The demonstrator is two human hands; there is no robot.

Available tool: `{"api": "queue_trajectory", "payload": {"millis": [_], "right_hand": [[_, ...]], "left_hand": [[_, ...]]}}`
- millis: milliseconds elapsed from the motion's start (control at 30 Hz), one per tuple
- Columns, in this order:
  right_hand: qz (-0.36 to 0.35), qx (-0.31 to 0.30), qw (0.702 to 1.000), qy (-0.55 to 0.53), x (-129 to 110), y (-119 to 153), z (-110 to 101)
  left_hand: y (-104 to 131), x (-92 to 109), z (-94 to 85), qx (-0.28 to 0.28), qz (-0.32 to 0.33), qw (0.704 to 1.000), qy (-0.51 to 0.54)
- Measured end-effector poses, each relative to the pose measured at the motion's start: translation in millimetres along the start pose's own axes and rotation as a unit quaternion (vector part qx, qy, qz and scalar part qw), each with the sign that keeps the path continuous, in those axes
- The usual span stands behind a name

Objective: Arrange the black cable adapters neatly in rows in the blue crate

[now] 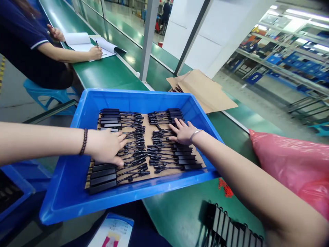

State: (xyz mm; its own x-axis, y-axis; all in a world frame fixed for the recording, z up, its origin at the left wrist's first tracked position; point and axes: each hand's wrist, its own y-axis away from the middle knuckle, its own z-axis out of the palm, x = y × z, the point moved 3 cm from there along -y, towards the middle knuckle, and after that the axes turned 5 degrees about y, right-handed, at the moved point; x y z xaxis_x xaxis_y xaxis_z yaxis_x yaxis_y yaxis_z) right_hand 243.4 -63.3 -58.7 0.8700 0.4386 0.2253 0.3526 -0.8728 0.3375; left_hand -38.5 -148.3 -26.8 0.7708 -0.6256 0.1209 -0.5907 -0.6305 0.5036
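Observation:
A blue plastic bin (203, 120) sits tilted in front of me, partly over the green bench. Inside, on a cardboard sheet (145, 130), lie two columns of black boxes with short cables (102, 178), their plug ends facing the middle. My left hand (106, 145) rests flat over the left column, fingers stretched out, hiding several boxes. Over the right column, my right hand (183, 132) lies with its fingers spread, touching or just above the boxes. Neither hand grips anything that I can see.
Brown paper sheets (203, 89) lie behind the bin. At right is a pink plastic bag (290, 164); more black boxes (228, 226) stand at lower right near red bits (225, 187). A person (31, 44) writes on papers (89, 44) at upper left. Another blue bin (23, 181) is at left.

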Motion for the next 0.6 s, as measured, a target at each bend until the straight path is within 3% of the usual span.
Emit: {"api": "queue_trajectory", "payload": {"millis": [133,233,367,500,600], "right_hand": [[-0.06,0.076,0.995,0.031,-16,-28,-25],[-0.074,0.071,0.994,0.047,-17,-44,-21],[-0.004,0.047,0.998,0.043,-5,-50,-6],[-0.025,0.041,0.998,0.031,4,-26,-19],[-0.059,0.114,0.991,0.022,14,22,-50]], "left_hand": [[-34,-32,-18.5,0.101,-0.043,0.993,-0.029],[-48,-53,-12.3,0.065,-0.105,0.992,-0.031],[-46,-54,-6.0,0.04,-0.109,0.992,-0.045],[-44,-48,-13.6,0.015,-0.125,0.989,-0.073],[-56,-46,-26.6,-0.006,-0.115,0.99,-0.078]]}}
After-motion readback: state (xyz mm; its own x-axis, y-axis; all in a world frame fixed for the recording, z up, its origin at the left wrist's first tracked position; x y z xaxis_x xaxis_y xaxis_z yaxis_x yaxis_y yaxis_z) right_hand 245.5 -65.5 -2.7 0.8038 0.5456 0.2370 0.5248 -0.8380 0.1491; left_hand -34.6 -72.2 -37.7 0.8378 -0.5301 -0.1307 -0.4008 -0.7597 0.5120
